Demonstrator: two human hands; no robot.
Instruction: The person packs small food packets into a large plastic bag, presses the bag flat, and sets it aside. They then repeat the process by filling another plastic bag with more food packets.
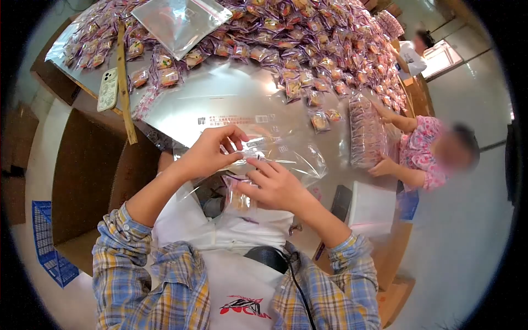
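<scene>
My left hand (217, 149) is closed, its thumb and fingertips pinching the mouth of a clear plastic bag (308, 162) spread before me. Facing it, my right hand (278, 184) has bent fingers at the same bag edge. Under that hand's lower fingers is a small snack packet (240, 201) in clear film with purple trim, gripped above my lap. The bag overlaps the table's front edge.
Many similar packets (324, 49) are heaped across the metal table (231, 91). Flat clear bags (181, 22), a wooden strip (124, 82) and a phone (108, 89) lie at left. An open carton (82, 181) stands left. At right, a person (434, 146) holds a filled bag (367, 132).
</scene>
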